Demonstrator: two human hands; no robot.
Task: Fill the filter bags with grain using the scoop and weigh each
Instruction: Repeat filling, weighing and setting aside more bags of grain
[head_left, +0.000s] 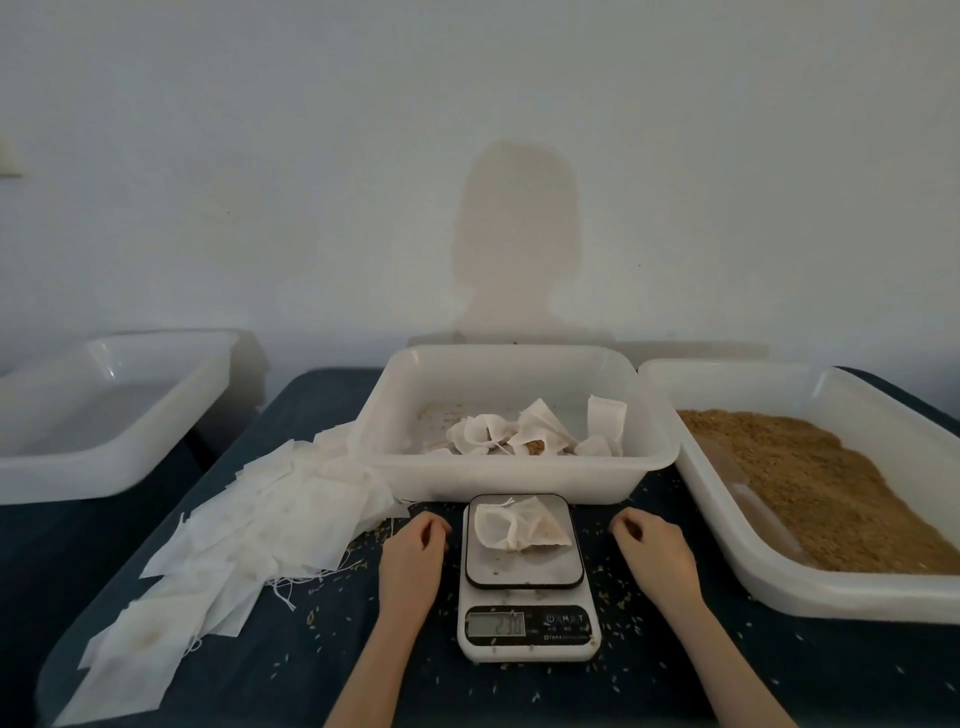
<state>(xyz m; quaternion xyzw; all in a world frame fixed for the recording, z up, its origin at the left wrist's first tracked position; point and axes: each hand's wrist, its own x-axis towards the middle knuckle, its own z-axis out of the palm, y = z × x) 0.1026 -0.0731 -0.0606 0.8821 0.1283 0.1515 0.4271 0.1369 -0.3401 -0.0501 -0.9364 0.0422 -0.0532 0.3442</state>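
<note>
Scale is set on the dark cloth between both hands, with one filled filter bag lying on its platform. Left hand and right hand are rested beside it, fingers loosely curled, nothing held. Grain is held in the right-side tub; the display is not legible.

— How many tubs? 
— Three: one at ten o'clock, one at twelve, one at three. 
— Scales? 
— One scale, one bag on it. 
— Hands? 
— Two: left hand, right hand.
</note>
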